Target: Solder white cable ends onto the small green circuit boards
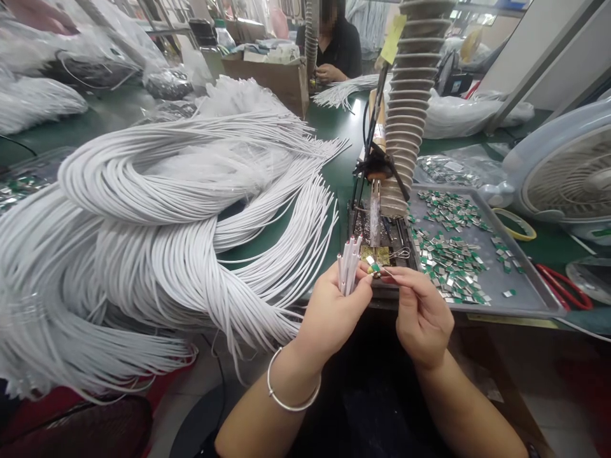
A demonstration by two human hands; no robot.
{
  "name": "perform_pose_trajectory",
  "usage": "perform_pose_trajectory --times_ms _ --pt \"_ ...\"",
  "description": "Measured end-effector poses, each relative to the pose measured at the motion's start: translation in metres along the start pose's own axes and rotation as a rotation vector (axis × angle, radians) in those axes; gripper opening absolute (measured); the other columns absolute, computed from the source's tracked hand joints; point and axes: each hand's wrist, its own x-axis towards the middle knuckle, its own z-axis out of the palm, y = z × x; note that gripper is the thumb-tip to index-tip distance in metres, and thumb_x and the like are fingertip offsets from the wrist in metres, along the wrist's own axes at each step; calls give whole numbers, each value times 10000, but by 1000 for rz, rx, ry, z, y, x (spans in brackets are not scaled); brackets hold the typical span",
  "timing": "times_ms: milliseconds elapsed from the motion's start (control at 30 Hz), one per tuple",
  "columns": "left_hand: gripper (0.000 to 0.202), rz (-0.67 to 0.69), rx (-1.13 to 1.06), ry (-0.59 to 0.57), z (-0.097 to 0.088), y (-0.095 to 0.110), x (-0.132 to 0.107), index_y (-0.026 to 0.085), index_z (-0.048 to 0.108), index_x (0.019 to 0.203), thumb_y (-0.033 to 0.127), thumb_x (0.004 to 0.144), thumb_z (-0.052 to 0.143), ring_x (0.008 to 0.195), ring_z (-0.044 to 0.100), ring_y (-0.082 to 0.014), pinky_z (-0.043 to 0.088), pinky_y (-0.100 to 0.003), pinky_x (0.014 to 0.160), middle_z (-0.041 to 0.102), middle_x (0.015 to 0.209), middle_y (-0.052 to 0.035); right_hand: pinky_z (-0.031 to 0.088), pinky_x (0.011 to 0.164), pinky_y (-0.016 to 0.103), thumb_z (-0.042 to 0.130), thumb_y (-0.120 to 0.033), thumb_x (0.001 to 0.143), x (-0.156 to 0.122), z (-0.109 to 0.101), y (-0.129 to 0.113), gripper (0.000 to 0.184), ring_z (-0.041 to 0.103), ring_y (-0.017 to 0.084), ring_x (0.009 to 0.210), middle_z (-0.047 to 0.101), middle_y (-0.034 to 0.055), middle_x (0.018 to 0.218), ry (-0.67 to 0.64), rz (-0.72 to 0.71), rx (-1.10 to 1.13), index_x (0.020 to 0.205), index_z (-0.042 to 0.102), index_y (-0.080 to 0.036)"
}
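Clenching a bunch of cables (350,267), the left hand (329,312) has a small board (374,267) at its thumb tip, just right of the cables. The right hand (424,318) meets that board from the other side; whether its fingers pinch the board or something thin beside it, I cannot tell. The iron (375,213) stands just beyond. Loose boards (449,267) lie in the tray (520,286), right; coils (157,197) heap left.

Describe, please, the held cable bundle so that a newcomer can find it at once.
Find the thick ribbed hose. Below it, slightly to the left, the left hand grips the white cable ends. Unlike the looped cables heaped further left, these stand upright.
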Motion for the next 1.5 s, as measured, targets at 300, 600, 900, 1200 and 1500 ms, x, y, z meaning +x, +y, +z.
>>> perform_pose_trajectory --times_ms 300,600,900,1200,1500 --pt "66 37 40 38 2 7 3 169 575 681 155 736 608 790 583 -143 459 -255 776 607 822 -16 590 793 373 494 -79 866 6 0 0 234 682 191 941 701 73 1030 -53 -27 -7 1008 625 -209" --pt "63 54 77 42 3 11 5 171 564 695 155 749 593 788 575 -131 449 -232 772 600 818 -9 583 813 377 487 -66 867 11 2 -1 245 669 187 970 702 76 1022 -42 -62 -40 1021 616 -205" --pt "56 62 83 51 3 15 4 174 574 694 154 743 593 763 573 -140 459 -241 740 608 811 -13 586 799 357 481 -41 860 13 5 -4 276 660 183 981 692 76 1038 -36 -68 5 1039 616 -203" --pt "63 97 111 37 2 16 2 173 562 722 155 782 566 798 576 -132 455 -228 775 596 821 -12 584 805 376 496 -43 849 15 4 -5 283 666 186 961 690 62 1023 -49 -91 -42 1032 618 -221" --pt "65 85 109 32 1 13 0 169 556 721 162 783 572 825 582 -147 458 -257 811 597 852 -28 565 836 359 493 -25 839 12 2 -5 301 653 181 988 683 68 1034 -70 -90 -17 1044 616 -209"
